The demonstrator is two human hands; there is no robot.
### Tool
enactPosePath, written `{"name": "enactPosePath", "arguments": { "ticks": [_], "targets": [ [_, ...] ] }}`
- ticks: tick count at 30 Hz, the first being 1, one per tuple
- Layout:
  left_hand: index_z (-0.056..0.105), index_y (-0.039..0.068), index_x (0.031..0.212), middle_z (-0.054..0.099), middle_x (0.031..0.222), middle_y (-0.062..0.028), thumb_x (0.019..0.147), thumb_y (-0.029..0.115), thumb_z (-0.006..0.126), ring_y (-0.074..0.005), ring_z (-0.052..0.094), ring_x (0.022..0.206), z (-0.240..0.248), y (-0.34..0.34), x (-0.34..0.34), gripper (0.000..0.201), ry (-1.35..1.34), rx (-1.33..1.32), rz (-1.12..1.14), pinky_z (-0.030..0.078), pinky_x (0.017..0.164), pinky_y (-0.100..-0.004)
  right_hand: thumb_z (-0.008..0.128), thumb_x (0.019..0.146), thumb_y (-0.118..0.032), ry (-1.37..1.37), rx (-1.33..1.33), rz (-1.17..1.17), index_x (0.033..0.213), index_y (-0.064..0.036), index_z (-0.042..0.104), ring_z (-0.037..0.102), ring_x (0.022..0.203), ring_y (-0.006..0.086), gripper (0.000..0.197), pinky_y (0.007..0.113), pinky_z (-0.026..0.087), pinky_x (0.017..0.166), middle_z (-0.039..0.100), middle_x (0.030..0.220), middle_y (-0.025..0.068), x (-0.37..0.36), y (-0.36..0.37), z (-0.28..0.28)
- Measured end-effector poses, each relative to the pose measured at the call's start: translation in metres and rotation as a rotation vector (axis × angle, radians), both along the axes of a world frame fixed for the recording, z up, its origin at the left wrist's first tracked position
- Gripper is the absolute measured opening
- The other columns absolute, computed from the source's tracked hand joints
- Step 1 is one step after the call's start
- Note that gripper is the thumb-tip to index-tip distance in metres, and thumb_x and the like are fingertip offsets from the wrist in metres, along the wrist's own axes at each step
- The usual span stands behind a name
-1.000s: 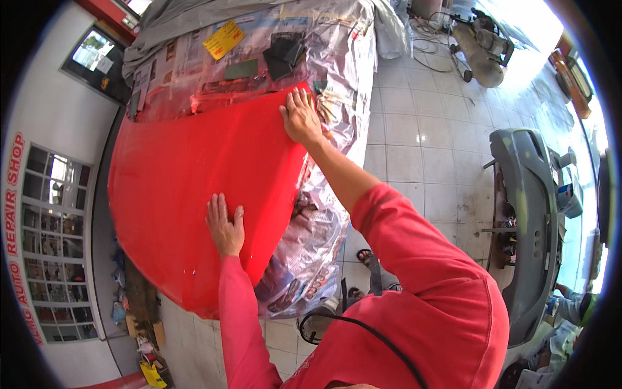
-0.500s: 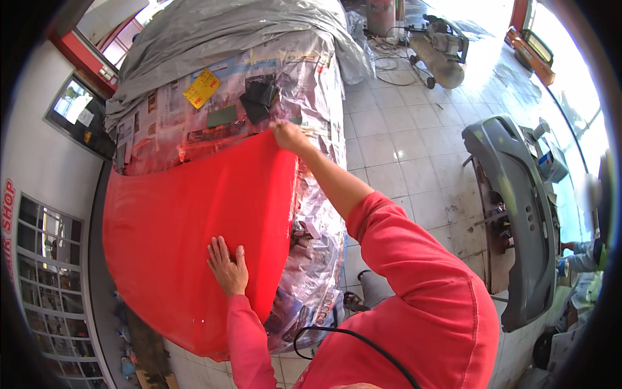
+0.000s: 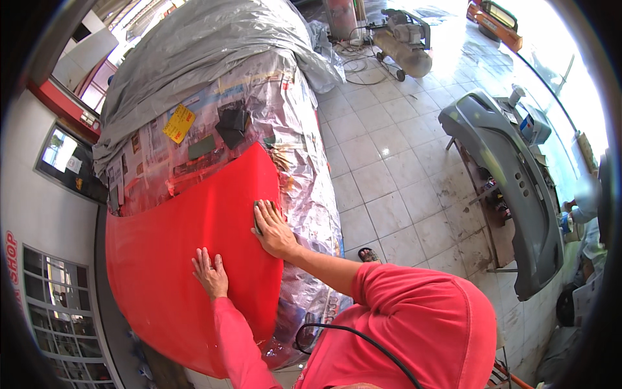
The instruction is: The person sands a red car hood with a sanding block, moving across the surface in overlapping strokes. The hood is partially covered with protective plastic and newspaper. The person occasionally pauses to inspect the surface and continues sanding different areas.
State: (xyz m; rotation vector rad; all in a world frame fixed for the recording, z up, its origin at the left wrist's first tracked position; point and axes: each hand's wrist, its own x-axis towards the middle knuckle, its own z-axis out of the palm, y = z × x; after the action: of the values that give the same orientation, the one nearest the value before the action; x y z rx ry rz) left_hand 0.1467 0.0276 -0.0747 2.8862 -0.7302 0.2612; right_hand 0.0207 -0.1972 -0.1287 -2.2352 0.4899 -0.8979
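Observation:
A glossy red car hood (image 3: 168, 266) spreads below me, its right edge curving alongside plastic and newspaper masking (image 3: 301, 168). My left hand (image 3: 210, 275) lies flat on the hood's middle with its fingers spread, holding nothing. Close to the hood's right edge, my right hand (image 3: 276, 232) presses a small dark green piece of sandpaper (image 3: 257, 222) against the paint. Only a strip of that piece shows beside the fingers; the rest is hidden under them.
On the masking past the hood lie black sheets (image 3: 232, 126), a green sheet (image 3: 201, 147) and a yellow sheet (image 3: 179, 124). A grey cover (image 3: 194, 52) drapes the car. A grey bumper (image 3: 505, 172) rests on a stand at right, an air compressor (image 3: 403, 48) farther back. A black hose (image 3: 363, 334) crosses my shoulder.
My right hand has come from the hood's far right corner back along its edge toward me. My left hand stays flat on the hood. The view has shifted.

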Motion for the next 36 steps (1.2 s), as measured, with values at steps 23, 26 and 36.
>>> {"name": "enactPosePath", "arguments": {
  "ticks": [23, 26, 36],
  "targets": [
    [0.051, 0.023, 0.152, 0.044, 0.161, 0.0005, 0.104, 0.054, 0.052, -0.0335, 0.033, 0.152, -0.008, -0.004, -0.002, 0.057, -0.156, -0.073, -0.037, 0.027, 0.122, -0.0618, 0.051, 0.103, -0.032, 0.123, 0.295, 0.192, 0.120, -0.0037, 0.067, 0.069, 0.106, 0.0412, 0.037, 0.051, 0.054, 0.097, 0.071, 0.116, 0.0238, 0.040, -0.113, 0.083],
    [0.047, 0.018, 0.155, 0.044, 0.162, -0.0036, 0.104, 0.053, 0.053, -0.0298, 0.032, 0.153, -0.003, 0.001, 0.000, 0.062, -0.134, -0.017, -0.066, 0.026, 0.123, -0.0577, 0.053, 0.101, -0.034, 0.174, 0.028, 0.545, 0.108, 0.0011, 0.068, 0.073, 0.089, 0.0388, 0.039, 0.049, 0.059, 0.081, 0.072, 0.103, 0.0267, 0.011, -0.058, 0.080],
    [0.068, 0.001, 0.116, 0.069, 0.107, -0.0041, 0.099, 0.014, 0.071, -0.0106, 0.063, 0.099, 0.046, -0.059, -0.087, 0.021, 0.660, -0.854, -0.430, 0.051, 0.091, -0.0275, 0.080, 0.088, -0.026, 0.239, 1.103, 0.766, 0.105, 0.0031, 0.073, 0.075, 0.084, 0.0243, 0.034, 0.037, 0.065, 0.066, 0.075, 0.096, 0.0131, -0.046, -0.033, 0.086]
  ]
}}
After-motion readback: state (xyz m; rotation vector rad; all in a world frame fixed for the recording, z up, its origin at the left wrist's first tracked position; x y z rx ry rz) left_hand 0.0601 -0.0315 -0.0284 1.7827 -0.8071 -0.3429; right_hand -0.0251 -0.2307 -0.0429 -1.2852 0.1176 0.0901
